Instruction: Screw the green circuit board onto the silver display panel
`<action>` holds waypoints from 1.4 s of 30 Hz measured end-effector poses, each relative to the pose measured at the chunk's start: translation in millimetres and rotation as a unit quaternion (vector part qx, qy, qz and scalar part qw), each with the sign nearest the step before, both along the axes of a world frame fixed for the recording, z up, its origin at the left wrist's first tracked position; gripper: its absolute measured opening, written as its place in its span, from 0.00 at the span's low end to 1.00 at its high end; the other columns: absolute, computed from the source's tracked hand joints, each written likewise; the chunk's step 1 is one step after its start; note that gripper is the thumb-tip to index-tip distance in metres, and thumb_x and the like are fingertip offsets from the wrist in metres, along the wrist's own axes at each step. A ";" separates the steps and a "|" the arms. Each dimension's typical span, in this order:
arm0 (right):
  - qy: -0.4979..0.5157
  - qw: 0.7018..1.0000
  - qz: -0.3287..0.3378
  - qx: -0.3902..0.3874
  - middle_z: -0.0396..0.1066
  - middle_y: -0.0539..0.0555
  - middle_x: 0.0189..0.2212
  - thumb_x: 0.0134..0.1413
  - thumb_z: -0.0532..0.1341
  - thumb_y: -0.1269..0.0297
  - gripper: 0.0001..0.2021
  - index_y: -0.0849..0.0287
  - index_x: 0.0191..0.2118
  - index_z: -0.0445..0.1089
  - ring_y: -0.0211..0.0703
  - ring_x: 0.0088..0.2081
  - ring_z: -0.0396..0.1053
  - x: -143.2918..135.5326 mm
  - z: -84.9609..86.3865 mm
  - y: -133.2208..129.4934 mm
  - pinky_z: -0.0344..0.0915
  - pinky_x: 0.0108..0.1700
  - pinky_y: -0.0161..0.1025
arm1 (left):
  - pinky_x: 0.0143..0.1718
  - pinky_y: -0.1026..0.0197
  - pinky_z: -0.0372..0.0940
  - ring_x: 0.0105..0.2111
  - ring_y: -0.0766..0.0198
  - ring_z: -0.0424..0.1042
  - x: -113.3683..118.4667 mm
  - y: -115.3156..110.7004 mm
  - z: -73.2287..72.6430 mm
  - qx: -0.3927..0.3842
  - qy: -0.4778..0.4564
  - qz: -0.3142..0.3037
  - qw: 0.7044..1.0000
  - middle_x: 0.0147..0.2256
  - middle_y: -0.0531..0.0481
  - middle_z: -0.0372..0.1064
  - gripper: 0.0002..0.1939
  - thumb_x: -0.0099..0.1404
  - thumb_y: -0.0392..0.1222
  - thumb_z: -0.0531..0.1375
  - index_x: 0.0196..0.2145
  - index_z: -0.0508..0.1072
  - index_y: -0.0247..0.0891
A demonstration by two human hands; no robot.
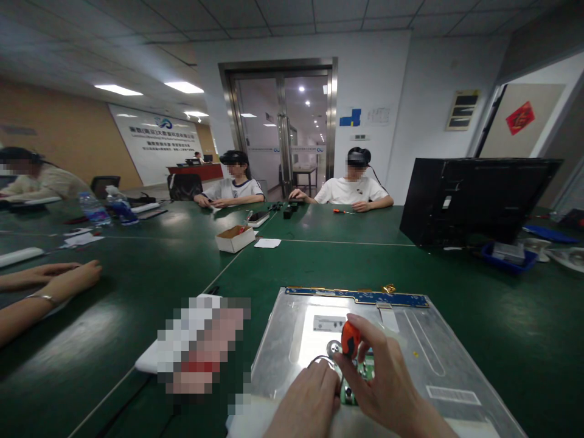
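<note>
A flat, silver metal-backed display panel (410, 359) lies in front of me, a blue circuit strip (356, 296) along its far edge. My right hand (387, 377) is closed around the orange and black handle of a screwdriver (350, 339), held upright over the panel. The screwdriver's shaft and tip are hidden. Below it, a small green circuit board (349, 392) shows between my hands. My left hand (310, 398) rests beside that board with fingers curled and pressed together, their tips out of sight. A round metal disc (334, 348) is just beyond my left fingers.
A black monitor (474, 201) stands at the right near a blue tray (508, 258). Ahead is a white box (235, 238). Plastic bottles (121, 207) stand at the far left. A co-worker's hands (59, 280) reach in from the left; other people sit across the green table (365, 261).
</note>
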State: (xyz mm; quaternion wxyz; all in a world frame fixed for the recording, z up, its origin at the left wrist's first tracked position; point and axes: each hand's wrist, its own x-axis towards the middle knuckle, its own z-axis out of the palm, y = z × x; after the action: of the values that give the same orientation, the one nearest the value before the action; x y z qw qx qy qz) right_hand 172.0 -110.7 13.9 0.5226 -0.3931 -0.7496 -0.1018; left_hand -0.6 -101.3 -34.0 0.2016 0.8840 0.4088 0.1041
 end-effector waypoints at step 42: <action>0.034 0.998 -0.032 0.034 0.78 0.56 0.35 0.71 0.54 0.55 0.19 0.54 0.61 0.56 0.39 0.18 0.71 -2.0 -2.6 0.0 0.74 0.23 0.41 | 0.59 0.49 0.62 0.55 0.49 0.68 6.9 -3.3 23.1 -0.067 0.052 0.032 0.996 0.57 0.38 0.69 0.20 0.66 0.27 0.57 0.55 0.72 0.34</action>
State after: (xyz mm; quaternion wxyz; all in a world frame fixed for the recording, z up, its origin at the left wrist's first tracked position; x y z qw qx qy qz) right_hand 170.0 -110.7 11.3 0.5573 -0.4019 -0.7148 -0.1303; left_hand 6.3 -104.6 -10.9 0.2359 0.8589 0.4531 0.0370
